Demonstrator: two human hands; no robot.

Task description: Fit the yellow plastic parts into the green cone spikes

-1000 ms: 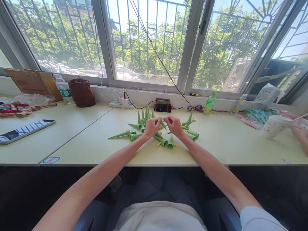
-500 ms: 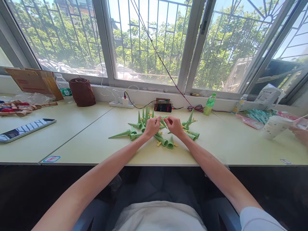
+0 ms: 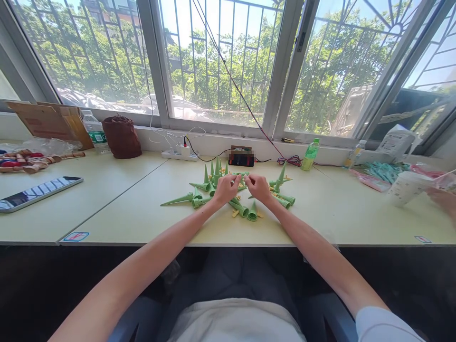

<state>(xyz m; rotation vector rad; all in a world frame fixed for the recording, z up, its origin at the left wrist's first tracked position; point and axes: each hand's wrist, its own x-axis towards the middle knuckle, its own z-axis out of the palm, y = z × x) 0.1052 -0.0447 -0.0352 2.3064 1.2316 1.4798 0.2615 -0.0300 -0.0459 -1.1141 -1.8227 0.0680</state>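
Above a heap of green hollow plastic cones, my left hand (image 3: 228, 187) and my right hand (image 3: 257, 187) face each other, fingertips pinched and almost meeting. A green plastic cone seems to be in my right fingers, mostly hidden behind them. What my left fingers pinch is too small to make out. Several cones lie around my hands, among them a long cone (image 3: 180, 198) on the left and an open-ended cone (image 3: 252, 212) in front. One cone (image 3: 281, 175) stands upright on the right. Small yellow plastic pieces (image 3: 235, 213) are scattered among them.
A phone (image 3: 241, 156) leans behind the heap, near a power strip (image 3: 178, 154). A brown bag (image 3: 121, 137) and another phone (image 3: 41, 194) are left. At right are a green bottle (image 3: 310, 154), a white cup (image 3: 408, 187) and another person's hand (image 3: 443, 199).
The green cone that pointed down between my hands no longer shows there. My left fingertips have shifted slightly toward my right ones. The other person's hand at right has moved a little.
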